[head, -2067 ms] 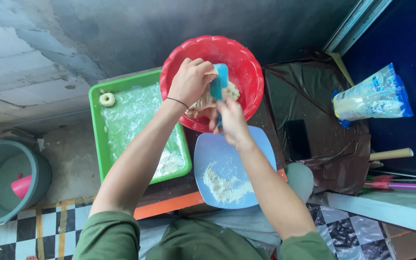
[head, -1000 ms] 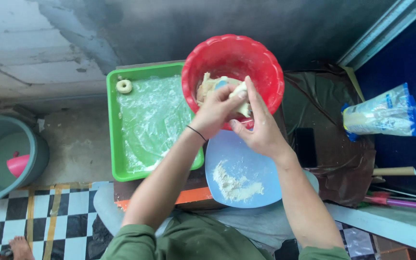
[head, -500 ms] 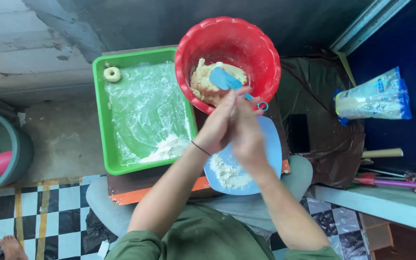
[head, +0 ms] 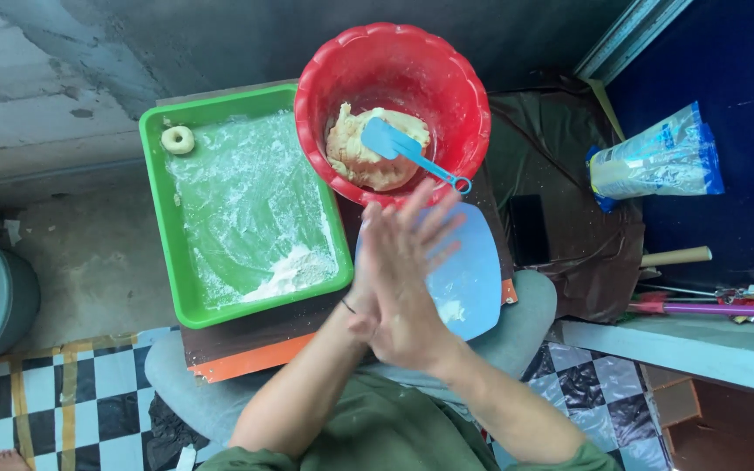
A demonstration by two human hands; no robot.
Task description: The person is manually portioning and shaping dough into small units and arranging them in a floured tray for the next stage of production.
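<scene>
left hand [head: 375, 279] pressed on right hand [head: 412, 288] | above blue plate [head: 473, 275]

Operator body: bare forearms, olive-green garment

Both forearms are bare to the elbows. A thin dark band [head: 348, 307] encircles the left wrist. The left hand [head: 375, 262] and right hand [head: 407, 301] carry no gloves or rings that can be seen. An olive-green top [head: 377, 427] covers the torso and shoulders.

One red bowl [head: 392, 52], one lump of dough [head: 355, 153], one blue spatula [head: 399, 146], one green tray [head: 161, 227], one dough ring [head: 177, 139], one blue plate [head: 475, 275], one flour bag [head: 656, 161], two hands pressed together, left hand [head: 373, 262], right hand [head: 407, 301].
</scene>
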